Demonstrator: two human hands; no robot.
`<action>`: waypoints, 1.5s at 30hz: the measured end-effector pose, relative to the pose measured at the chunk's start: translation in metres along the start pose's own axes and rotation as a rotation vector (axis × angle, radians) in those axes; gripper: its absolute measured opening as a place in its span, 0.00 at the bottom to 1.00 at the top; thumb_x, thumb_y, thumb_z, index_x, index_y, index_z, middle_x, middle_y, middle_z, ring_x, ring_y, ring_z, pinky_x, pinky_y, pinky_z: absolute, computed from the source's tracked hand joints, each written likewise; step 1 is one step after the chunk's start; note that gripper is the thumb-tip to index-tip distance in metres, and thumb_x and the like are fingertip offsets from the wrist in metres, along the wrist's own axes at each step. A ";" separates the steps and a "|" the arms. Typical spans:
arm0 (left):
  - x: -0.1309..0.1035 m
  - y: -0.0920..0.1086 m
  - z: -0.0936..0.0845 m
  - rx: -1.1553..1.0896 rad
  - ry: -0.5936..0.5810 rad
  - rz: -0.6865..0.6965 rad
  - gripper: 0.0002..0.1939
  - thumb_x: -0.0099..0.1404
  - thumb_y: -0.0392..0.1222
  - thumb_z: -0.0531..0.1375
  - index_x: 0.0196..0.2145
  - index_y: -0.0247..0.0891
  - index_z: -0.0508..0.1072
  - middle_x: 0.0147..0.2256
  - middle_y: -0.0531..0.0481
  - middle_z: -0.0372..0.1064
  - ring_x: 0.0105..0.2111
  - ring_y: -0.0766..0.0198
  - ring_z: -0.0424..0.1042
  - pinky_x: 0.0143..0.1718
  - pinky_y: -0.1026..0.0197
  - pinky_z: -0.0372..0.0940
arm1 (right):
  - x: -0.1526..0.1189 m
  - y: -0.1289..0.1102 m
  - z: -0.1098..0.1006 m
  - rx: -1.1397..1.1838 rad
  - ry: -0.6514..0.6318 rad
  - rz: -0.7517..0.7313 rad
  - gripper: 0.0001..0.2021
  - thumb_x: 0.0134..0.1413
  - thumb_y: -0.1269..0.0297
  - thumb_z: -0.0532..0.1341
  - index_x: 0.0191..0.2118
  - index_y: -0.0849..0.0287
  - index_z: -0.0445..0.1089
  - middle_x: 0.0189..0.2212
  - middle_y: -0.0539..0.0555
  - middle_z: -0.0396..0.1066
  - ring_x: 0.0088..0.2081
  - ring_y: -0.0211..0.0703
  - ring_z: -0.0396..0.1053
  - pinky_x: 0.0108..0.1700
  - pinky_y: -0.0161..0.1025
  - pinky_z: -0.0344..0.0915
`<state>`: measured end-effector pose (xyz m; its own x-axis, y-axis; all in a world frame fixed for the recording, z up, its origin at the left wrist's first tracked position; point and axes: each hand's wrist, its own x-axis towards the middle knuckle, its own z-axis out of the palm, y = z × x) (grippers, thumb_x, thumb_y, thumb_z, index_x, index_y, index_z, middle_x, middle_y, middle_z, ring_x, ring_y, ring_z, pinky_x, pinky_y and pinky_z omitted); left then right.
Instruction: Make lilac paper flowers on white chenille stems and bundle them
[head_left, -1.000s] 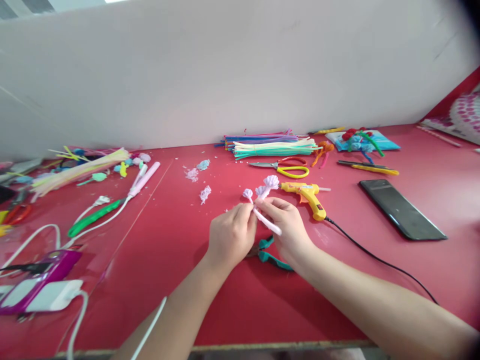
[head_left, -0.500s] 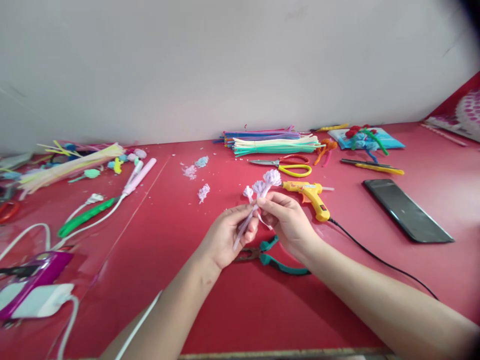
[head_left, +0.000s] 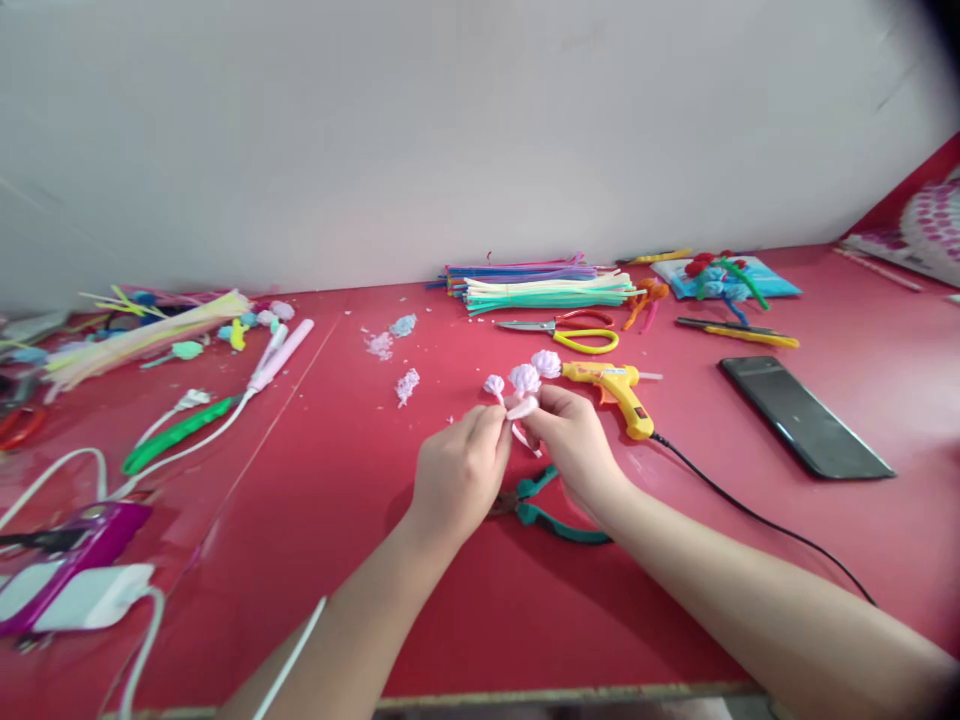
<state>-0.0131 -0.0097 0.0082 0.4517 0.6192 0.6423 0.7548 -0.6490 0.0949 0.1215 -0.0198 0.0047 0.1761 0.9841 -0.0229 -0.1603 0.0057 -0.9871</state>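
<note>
Three pale lilac fuzzy flowers on stems rise above my fingertips near the middle of the red table. My left hand is closed, its back turned up, pinching the stems from the left. From the right, my right hand pinches the same bunch just under the blooms. A pale stem end lies across between the two hands, and a thin curled piece hangs below them. Fingers hide most of the stems. Beneath my hands lie teal-handled pliers, their jaws partly covered by my left hand.
A yellow glue gun with a black cord lies right of my hands, and a phone farther right. Behind are scissors and pipe cleaners. A pink hot tool, white cables and a purple power strip sit left.
My left hand has rolled over, back upward, and its fingers now meet my right fingertips. The long stem that pointed down-left is no longer visible there; the blooms have spread apart slightly.
</note>
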 end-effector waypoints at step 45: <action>0.000 -0.002 0.000 -0.113 -0.066 -0.140 0.10 0.65 0.38 0.53 0.28 0.38 0.71 0.23 0.49 0.70 0.24 0.63 0.70 0.27 0.64 0.56 | -0.008 -0.005 0.009 0.332 0.013 0.159 0.12 0.44 0.59 0.67 0.24 0.60 0.67 0.18 0.44 0.59 0.20 0.30 0.54 0.24 0.33 0.51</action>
<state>-0.0143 -0.0085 0.0076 0.3795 0.7322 0.5656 0.7559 -0.5978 0.2668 0.1124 -0.0263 0.0114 0.1358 0.9750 -0.1757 -0.4929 -0.0874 -0.8657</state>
